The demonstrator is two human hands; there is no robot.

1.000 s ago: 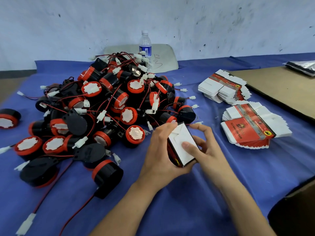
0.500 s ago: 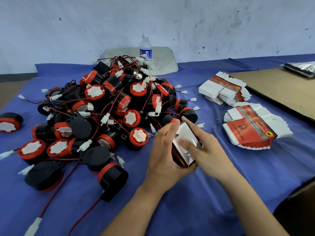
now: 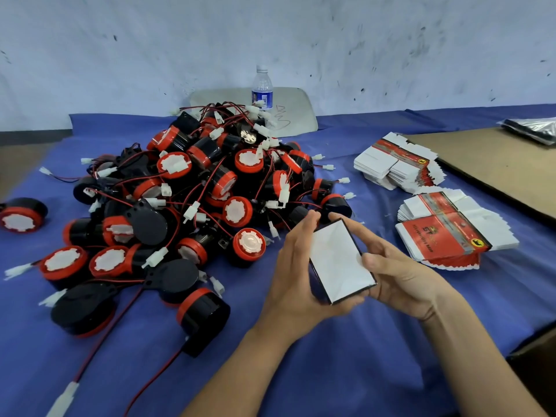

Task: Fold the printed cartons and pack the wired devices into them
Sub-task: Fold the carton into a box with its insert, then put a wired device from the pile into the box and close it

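A small carton (image 3: 338, 263) is held above the blue cloth between both hands, its closed white end face turned up toward me. My left hand (image 3: 293, 272) cups its left side and underside. My right hand (image 3: 400, 272) grips its right side, thumb on the white face's edge. A big heap of black-and-red wired devices (image 3: 192, 194) with white plugs lies to the left and behind. Two fanned stacks of flat printed cartons lie at the right, one near (image 3: 451, 233) and one farther back (image 3: 397, 164).
A lone device (image 3: 22, 213) sits at the far left edge. A water bottle (image 3: 262, 88) stands by the wall on a grey board. A brown cardboard sheet (image 3: 505, 164) covers the table's right side. A dark box corner (image 3: 538, 365) pokes in at lower right.
The carton's end flaps have been pressed flat, so the white face now looks closed. My right hand slid from the top of the face to the carton's right side.
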